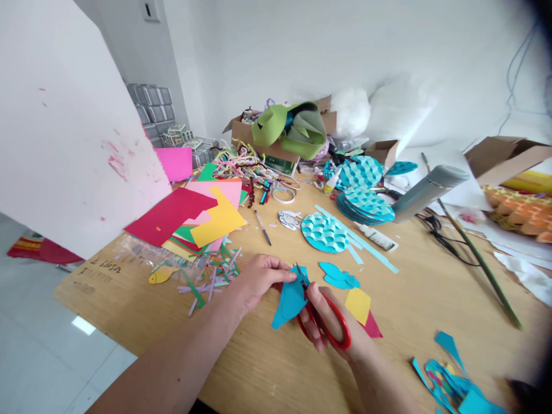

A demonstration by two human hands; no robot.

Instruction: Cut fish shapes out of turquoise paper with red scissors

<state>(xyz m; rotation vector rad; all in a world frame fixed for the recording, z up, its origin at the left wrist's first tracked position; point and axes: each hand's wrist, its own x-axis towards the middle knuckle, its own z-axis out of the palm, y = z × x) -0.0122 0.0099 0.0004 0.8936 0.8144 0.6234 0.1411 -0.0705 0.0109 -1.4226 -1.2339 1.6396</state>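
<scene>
My left hand (263, 279) pinches a piece of blue paper (290, 305) with faint drawn outlines on it. In my right hand (323, 313) are red-handled scissors (344, 333), their dark blades at the paper's upper right edge. Part of the blades is hidden by the paper and fingers. Just beyond lies a blue paper fish cutout (339, 276), flat on the table. A round disc with a wavy turquoise pattern (324, 233) rests farther back, beside a white fish drawing cutout (288, 219). Yellow paper (358, 305) overlaps a red scrap to the right of my right hand.
Coloured paper sheets (172, 215) and thin strips (213, 282) cover the left side. A pen (262, 227), a glue bottle (376, 236) and stacked turquoise discs (366, 206) stand or lie farther back. Blue offcuts (448, 382) lie at lower right, near a long green stick (480, 261).
</scene>
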